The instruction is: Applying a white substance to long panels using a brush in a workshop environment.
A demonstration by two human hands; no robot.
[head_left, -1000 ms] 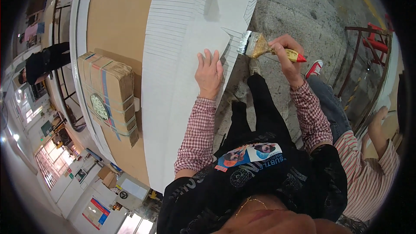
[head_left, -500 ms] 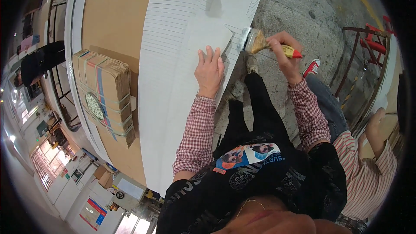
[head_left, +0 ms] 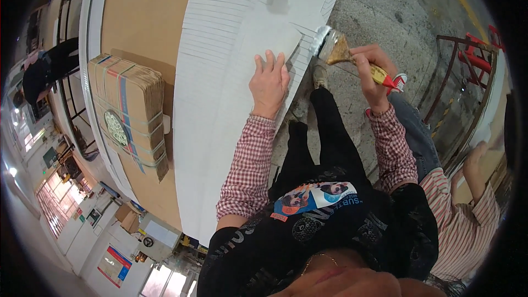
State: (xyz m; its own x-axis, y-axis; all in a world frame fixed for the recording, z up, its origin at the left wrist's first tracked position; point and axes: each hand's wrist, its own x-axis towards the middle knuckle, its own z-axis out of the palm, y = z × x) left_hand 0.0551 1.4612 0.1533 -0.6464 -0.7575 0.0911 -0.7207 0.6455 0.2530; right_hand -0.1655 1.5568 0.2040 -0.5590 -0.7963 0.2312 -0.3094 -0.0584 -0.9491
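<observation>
My left hand (head_left: pixel 269 87) lies flat on a broad layer of white paper sheets (head_left: pixel 212 110), fingers stretched out toward the far side. Under and beyond the fingertips is a sheet with a slanting edge. Many thin overlapping edges run across the far part of the layer. In my right hand (head_left: pixel 375 71) is a wide flat paintbrush (head_left: pixel 336 49) with a yellow and red handle, gripped between thumb and fingers. Its whitish, wet-looking bristle tips point left and reach over the right edge of the sheets. Whether they touch the paper I cannot tell.
On the brown board surface (head_left: pixel 144 16) to the left stands a strapped bundle of flat brown cardboard (head_left: pixel 129 104). A person in a striped shirt (head_left: pixel 467 225) is close on my right. Metal frames (head_left: pixel 448 85) and red items (head_left: pixel 477 60) lie farther right. Another person in dark clothes (head_left: pixel 47 71) is at far left.
The paintbrush and my right hand have shifted slightly right, and the bristles now sit a little farther out. My left hand stays flat on the paper. The whole view has moved slightly.
</observation>
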